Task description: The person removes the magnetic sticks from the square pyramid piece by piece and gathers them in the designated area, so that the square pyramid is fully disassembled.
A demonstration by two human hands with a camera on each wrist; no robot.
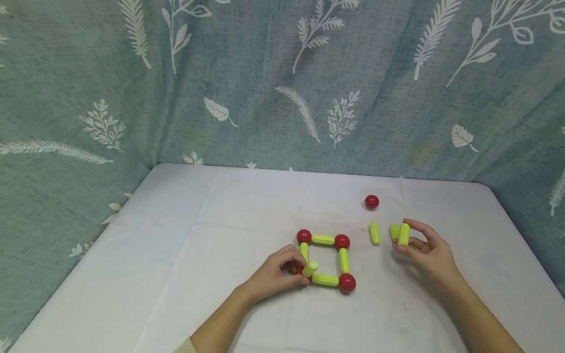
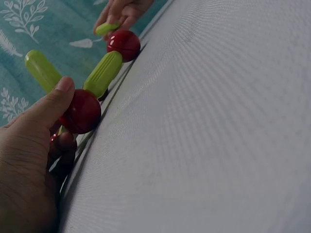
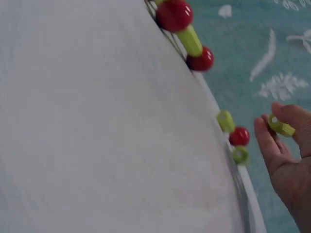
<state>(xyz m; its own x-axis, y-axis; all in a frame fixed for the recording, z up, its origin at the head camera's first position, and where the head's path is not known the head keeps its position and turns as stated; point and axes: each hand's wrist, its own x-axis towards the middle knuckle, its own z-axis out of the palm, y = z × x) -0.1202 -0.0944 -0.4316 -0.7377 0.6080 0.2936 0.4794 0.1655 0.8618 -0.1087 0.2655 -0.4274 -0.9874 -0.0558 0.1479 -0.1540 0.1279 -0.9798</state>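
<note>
Red balls and yellow-green rods form a square (image 1: 323,240) lying on the white table. At its near left corner, my left hand (image 1: 278,272) grips the red ball (image 2: 82,111), thumb and fingers around it. From that ball a yellow-green rod (image 2: 43,70) sticks up, its free end showing. Off to the right, my right hand (image 1: 428,250) pinches another yellow-green rod (image 1: 403,234) between thumb and fingers, above the table. Close by lie two loose rods, one (image 1: 374,234) apart from the hand and one (image 1: 394,231) partly hidden behind the held rod.
A single red ball (image 1: 372,202) lies farther back, beyond the loose rods. The white cloth-covered table (image 1: 212,206) ends at a teal leaf-patterned curtain (image 1: 247,88), which hangs behind it and on both sides.
</note>
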